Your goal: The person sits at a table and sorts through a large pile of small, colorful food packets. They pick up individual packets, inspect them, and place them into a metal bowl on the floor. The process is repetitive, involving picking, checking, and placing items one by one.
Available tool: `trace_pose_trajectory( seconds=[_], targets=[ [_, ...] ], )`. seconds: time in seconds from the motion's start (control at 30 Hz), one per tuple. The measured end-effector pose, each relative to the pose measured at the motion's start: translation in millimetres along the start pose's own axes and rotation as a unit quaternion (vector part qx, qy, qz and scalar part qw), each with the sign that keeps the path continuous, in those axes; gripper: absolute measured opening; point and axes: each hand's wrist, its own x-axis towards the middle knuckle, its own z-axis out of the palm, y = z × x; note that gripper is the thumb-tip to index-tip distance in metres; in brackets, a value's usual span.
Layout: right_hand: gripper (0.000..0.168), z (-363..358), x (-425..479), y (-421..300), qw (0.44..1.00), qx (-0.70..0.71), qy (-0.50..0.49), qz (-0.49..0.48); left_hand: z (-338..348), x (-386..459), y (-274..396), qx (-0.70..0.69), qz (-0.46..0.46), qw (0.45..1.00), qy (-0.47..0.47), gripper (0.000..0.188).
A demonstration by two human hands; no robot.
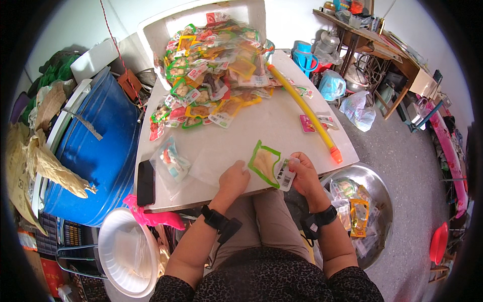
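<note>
My right hand (304,176) grips the white printed end of a green-edged clear food packet (266,164), held tilted above the near edge of the white table (256,126). My left hand (234,178) is at the packet's left side, fingers curled, by what looks like a clear plastic bag (211,162) lying on the table; exactly what the fingertips pinch is hard to tell. A heap of small sealed food packets (211,68) covers the table's far part. A yellow tube with orange ends (306,111) lies along the right side, over a few loose packets.
Near the left edge lie a black phone (146,183) and a clear bag with a blue-white packet (174,160). A steel basin (385,222) of packets stands low right, a white plastic basin (151,264) low left. A blue barrel (102,151) is beside the table.
</note>
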Motion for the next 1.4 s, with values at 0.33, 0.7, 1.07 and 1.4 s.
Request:
trace_pose_trajectory(
  seconds=[0.33,0.7,1.07,1.4],
  targets=[
    [0.007,-13,1,3,1.0,-0.018,0.006,-0.023,4,0,0,-0.013,-0.002,1.0,0.006,0.032],
    [0.009,-24,16,36,0.998,0.005,0.021,0.058,17,-13,-4,-0.065,0.123,0.984,0.115,0.028],
    [0.014,-11,30,45,0.927,-0.37,0.023,0.053,19,-12,-2,0.034,0.182,0.973,0.138,0.016],
    [0.009,-18,28,42,0.926,-0.356,0.022,0.121,16,-13,4,0.063,0.243,0.951,0.182,0.008]
  ],
)
